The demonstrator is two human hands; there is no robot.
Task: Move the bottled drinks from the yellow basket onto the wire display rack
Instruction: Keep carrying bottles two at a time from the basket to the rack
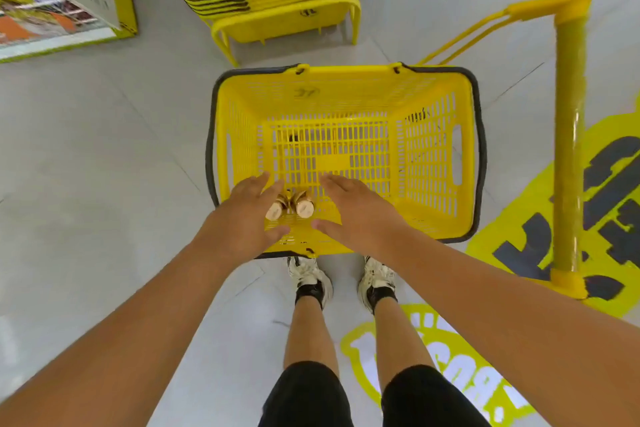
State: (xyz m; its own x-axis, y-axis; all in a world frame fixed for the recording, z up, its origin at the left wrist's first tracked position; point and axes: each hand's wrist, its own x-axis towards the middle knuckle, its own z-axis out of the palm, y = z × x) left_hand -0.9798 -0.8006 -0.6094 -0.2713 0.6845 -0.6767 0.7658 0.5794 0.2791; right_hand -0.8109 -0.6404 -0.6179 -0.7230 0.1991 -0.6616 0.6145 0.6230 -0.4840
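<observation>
Hands flank two gold-capped bottles.

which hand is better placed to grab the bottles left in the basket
Left, narrowly. The left hand is open right beside the two bottles in the near corner of the yellow basket. The right hand, also open, sits slightly farther off.

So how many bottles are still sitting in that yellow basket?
2. Both small brown bottles with pale caps stand side by side at the near end of the yellow plastic basket: one left, one right. The hands may hide more.
</observation>
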